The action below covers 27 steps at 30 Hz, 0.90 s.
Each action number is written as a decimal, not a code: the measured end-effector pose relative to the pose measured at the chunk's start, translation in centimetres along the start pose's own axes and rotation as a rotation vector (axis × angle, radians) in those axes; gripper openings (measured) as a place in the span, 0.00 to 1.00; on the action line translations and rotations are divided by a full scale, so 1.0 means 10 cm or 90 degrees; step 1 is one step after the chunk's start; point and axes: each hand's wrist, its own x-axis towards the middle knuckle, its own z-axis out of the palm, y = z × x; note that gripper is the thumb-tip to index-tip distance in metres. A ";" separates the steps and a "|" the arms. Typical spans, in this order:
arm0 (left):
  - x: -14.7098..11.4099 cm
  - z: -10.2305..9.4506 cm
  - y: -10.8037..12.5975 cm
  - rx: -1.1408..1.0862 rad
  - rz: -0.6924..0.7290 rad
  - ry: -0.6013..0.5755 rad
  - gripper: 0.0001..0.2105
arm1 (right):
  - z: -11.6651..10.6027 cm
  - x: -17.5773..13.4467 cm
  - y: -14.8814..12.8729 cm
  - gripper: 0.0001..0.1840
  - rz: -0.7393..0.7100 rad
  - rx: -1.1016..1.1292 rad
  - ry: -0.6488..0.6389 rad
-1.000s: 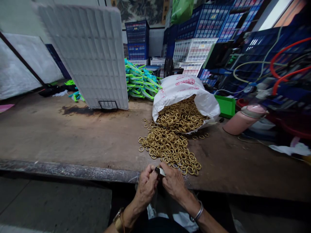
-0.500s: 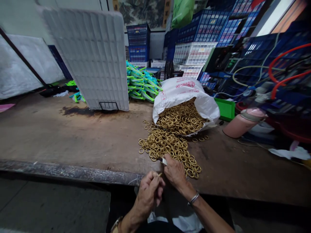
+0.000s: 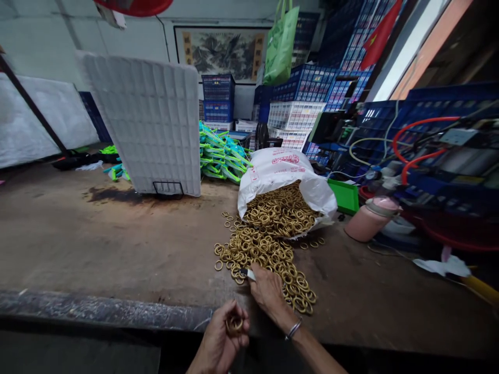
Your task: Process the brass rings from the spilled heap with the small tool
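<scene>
At table (image 3: 156, 259): L grip (image 3: 221, 335) round rings (image 3: 235, 327), qty?; R grip (image 3: 268, 293) clamps tool (image 3: 250, 274), part hidden.

Smooth, metallic-looking gold rings (image 3: 255, 246) with a soft shine; creased, plastic-looking white sack (image 3: 268, 156); matt, stained, wood-like worktop (image 3: 117, 249) with a rough, scuffed front edge (image 3: 117, 314); glossy green tray (image 3: 343, 196).

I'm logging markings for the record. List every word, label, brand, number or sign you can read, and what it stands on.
No words or numbers are readable.
White sack: red print, too blurred.
Framed picture: characters down both sides, too blurred.
Blue crate: label, too small.
Green bag: faint print, unreadable.
Red flag: a yellow star, no readable words.
</scene>
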 end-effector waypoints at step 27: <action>0.05 0.02 0.02 0.591 0.478 -0.006 0.07 | -0.15 -0.40 -0.11 0.16 0.266 0.838 -0.250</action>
